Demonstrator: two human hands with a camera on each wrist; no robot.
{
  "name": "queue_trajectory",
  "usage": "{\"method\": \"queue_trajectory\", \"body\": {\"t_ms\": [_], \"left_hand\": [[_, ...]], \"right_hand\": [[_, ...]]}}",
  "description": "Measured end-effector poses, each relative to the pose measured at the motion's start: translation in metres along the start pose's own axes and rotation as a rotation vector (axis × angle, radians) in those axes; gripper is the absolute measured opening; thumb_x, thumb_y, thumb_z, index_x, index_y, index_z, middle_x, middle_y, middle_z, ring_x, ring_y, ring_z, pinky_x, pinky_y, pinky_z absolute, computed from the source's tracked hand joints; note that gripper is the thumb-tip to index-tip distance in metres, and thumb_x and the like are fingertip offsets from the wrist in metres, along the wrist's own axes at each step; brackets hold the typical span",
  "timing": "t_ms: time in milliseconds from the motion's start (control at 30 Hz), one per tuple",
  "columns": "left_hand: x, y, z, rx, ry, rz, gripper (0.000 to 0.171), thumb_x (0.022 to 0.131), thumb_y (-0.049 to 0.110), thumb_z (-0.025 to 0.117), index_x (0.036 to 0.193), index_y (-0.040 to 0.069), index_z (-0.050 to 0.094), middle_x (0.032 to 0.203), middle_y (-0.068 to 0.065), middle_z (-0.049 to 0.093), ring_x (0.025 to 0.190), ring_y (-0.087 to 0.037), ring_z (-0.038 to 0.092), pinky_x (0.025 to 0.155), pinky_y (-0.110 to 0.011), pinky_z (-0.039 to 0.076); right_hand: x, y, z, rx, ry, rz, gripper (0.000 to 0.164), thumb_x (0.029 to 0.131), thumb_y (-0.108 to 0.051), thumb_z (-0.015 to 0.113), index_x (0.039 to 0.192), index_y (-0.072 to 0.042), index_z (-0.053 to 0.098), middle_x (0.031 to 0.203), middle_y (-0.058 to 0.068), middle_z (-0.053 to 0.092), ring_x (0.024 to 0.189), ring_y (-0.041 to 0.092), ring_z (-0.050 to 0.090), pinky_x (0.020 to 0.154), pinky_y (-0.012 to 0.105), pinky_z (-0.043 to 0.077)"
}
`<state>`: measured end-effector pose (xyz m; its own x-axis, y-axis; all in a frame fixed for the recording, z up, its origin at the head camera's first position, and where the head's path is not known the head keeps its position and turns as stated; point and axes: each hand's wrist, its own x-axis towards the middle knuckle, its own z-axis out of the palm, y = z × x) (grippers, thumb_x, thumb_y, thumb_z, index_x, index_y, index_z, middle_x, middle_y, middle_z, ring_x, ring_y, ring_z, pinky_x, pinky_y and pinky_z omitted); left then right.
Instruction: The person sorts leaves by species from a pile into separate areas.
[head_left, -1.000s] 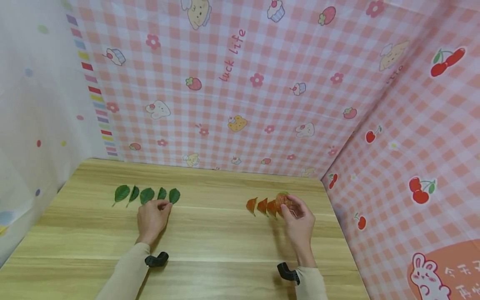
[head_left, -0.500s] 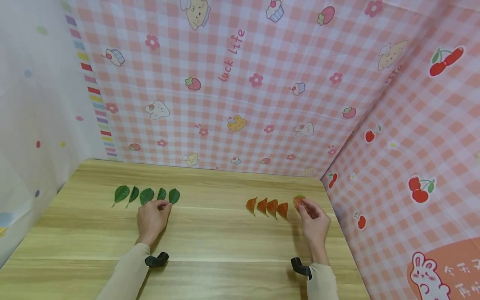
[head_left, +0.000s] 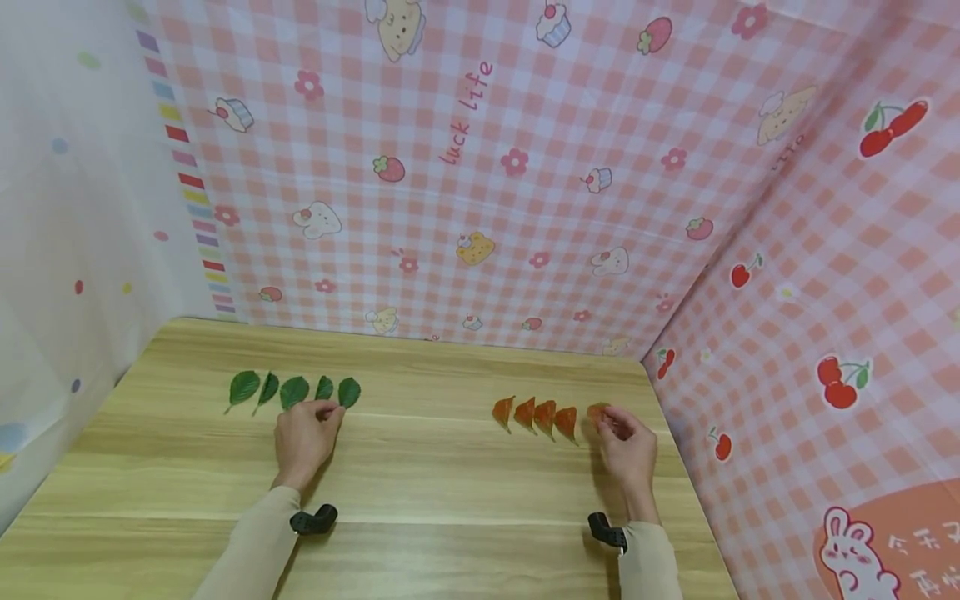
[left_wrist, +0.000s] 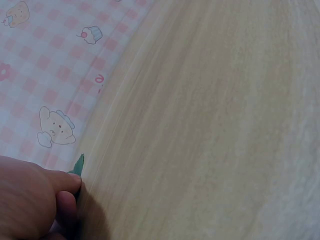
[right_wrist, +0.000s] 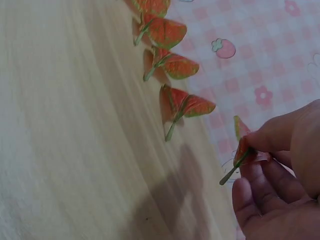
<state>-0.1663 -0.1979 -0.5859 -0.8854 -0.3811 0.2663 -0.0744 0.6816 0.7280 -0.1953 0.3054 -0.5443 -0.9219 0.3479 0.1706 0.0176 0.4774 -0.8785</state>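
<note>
Several green leaves [head_left: 244, 387] lie in a row at the left of the wooden table. My left hand [head_left: 306, 442] pinches the base of the rightmost green leaf [head_left: 349, 392]; in the left wrist view only that leaf's tip [left_wrist: 79, 164] shows past the fingers. To the right, several orange-red leaves [head_left: 525, 412] form another row, their green stems toward me. Just beyond its right end, my right hand [head_left: 630, 446] holds one more orange-red leaf [right_wrist: 242, 151] between thumb and fingers. Its stem points down toward the table, and the fingers hide part of the blade.
The wooden table [head_left: 450, 483] meets a pink checked cloth wall [head_left: 450, 200] at its back edge. A second checked wall [head_left: 810, 333] rises close beside my right hand, and a white dotted one [head_left: 67, 250] stands at the left. Black wrist cameras [head_left: 313, 520] sit on both sleeves.
My right hand has moved right with its leaf, past the end of the orange-red row, then slightly lower toward me. The left hand and the green row have stayed in place.
</note>
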Motion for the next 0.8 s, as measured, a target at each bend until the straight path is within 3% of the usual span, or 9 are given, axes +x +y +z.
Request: {"method": "queue_trajectory", "body": {"t_ms": [300,800], "left_hand": [[0.0,0.0,0.0,-0.002,-0.003,-0.007,0.014,0.101,0.015,0.084,0.103,0.002,0.089,0.094,-0.018,0.086,0.088,-0.041,0.081,0.076,-0.054,0.06],[0.0,0.0,-0.001,-0.003,-0.013,-0.007,0.015,0.102,0.015,0.083,0.104,0.001,0.089,0.094,-0.019,0.086,0.087,-0.041,0.08,0.075,-0.052,0.059]], "right_hand": [[0.005,0.016,0.003,-0.079,-0.077,-0.001,0.024,0.102,0.004,0.075,0.125,0.005,0.08,0.12,0.031,0.081,0.083,-0.012,0.062,0.073,0.005,0.05],[0.01,0.027,0.01,-0.072,-0.123,-0.01,0.024,0.102,0.004,0.077,0.126,0.007,0.079,0.115,0.03,0.082,0.082,-0.013,0.062,0.075,0.004,0.05]]}}
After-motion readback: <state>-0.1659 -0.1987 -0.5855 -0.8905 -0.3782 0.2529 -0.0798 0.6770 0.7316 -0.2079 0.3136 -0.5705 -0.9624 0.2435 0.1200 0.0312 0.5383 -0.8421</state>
